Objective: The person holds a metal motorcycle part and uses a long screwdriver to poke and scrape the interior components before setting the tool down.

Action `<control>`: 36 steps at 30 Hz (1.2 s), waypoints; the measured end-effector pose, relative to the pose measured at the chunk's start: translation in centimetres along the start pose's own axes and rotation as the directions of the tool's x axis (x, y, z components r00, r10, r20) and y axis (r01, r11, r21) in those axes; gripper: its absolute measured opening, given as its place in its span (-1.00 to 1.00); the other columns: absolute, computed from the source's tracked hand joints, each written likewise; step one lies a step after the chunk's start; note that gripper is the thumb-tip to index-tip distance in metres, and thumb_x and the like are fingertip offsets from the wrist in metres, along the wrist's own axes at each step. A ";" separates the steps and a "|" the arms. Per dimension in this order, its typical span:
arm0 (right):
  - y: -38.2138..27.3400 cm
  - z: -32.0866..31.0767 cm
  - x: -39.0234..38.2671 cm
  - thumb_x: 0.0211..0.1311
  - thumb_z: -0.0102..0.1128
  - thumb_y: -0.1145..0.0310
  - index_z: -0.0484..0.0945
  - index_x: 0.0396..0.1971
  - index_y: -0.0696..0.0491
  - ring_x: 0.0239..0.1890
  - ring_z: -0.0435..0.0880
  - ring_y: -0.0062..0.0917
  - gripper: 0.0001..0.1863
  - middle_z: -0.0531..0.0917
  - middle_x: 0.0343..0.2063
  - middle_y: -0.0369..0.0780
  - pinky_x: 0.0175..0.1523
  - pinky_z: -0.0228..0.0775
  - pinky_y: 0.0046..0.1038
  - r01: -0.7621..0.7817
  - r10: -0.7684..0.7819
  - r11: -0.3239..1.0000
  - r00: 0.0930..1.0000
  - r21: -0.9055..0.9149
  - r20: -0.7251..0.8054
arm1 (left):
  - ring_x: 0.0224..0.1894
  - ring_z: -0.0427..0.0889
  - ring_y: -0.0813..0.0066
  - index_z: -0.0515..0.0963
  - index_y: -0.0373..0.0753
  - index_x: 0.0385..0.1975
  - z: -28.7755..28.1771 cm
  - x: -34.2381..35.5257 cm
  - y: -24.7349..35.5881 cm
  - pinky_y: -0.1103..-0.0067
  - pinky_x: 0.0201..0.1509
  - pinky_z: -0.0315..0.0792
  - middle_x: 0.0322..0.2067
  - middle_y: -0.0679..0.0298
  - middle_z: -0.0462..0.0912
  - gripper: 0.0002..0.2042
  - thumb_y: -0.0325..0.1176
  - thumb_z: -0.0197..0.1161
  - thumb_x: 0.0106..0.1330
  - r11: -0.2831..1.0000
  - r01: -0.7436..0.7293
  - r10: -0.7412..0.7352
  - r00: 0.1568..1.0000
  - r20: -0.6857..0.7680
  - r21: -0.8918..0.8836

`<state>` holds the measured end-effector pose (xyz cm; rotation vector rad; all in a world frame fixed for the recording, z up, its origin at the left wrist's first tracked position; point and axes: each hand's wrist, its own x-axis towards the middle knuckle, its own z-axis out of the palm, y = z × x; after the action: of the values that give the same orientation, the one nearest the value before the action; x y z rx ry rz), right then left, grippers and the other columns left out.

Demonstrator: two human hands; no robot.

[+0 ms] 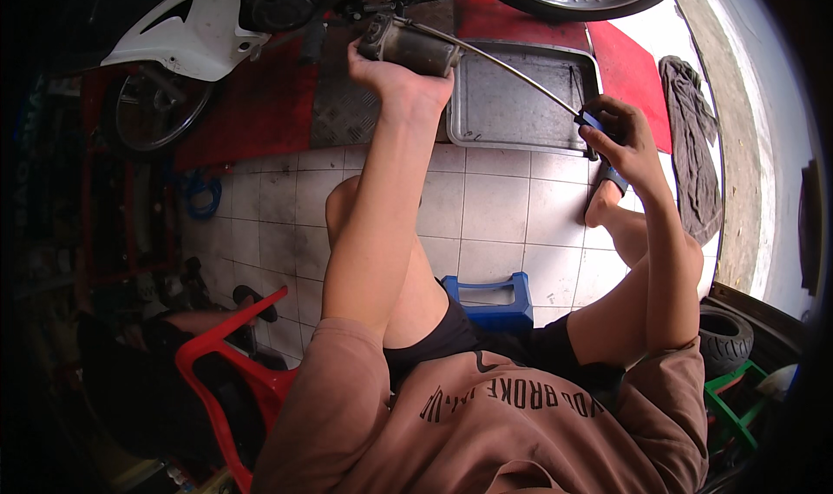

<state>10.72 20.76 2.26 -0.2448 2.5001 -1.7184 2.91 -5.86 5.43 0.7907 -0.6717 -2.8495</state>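
Observation:
My left hand grips a grimy dark metal cylindrical part from below, holding it up near the underside of a motorcycle with white panels. A long screwdriver shaft crosses to the upper side of that part; whether its tip is seated in anything I cannot make out. My right hand is closed on the screwdriver's blue and black handle. A grey metal tray lies on the floor beneath the shaft, between the two hands.
Red mats surround the tray on white tiles. A grey cloth lies at right, near a tire. A blue step stool is between my legs. At left are a blue hose, a red chair and another person's leg.

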 end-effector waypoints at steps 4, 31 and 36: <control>0.0 -0.1 0.0 0.09 0.31 0.39 0.52 -0.30 0.18 -0.59 0.22 -0.81 -0.77 0.44 -0.65 -0.41 -0.50 -0.02 -0.65 0.006 -0.006 1.000 1.000 0.011 -0.007 | 0.04 0.51 0.26 0.56 0.05 -0.08 -0.2 0.2 -0.1 0.16 0.08 0.38 -0.03 0.33 0.58 -0.46 0.12 -0.36 0.26 1.000 0.007 -0.007 1.000 0.019 0.007; -0.1 -1.1 -0.3 0.08 0.38 0.38 0.48 -0.15 0.21 -0.52 0.46 -0.70 -0.62 0.54 -0.53 -0.33 -0.41 0.29 -0.61 0.111 -0.115 0.992 0.991 -0.067 -0.068 | 0.06 0.52 0.29 0.58 0.03 -0.09 0.4 -0.2 -0.1 0.21 0.12 0.34 -0.04 0.33 0.60 -0.45 0.11 -0.36 0.26 0.996 0.022 -0.021 1.000 -0.014 0.088; 1.1 -2.7 0.2 0.12 0.38 0.29 0.52 -0.30 0.21 -0.53 0.46 -0.68 -0.68 0.52 -0.58 -0.31 -0.44 0.31 -0.55 0.026 -0.027 0.987 1.000 -0.158 -0.009 | 0.06 0.51 0.28 0.57 0.04 -0.09 0.2 -0.3 0.1 0.21 0.14 0.32 -0.02 0.34 0.59 -0.44 0.12 -0.37 0.26 0.994 0.000 0.001 1.000 -0.015 0.107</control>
<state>9.96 23.56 2.15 -0.2823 2.6560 -1.5357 3.02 -5.84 5.78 0.8260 -0.8282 -2.8240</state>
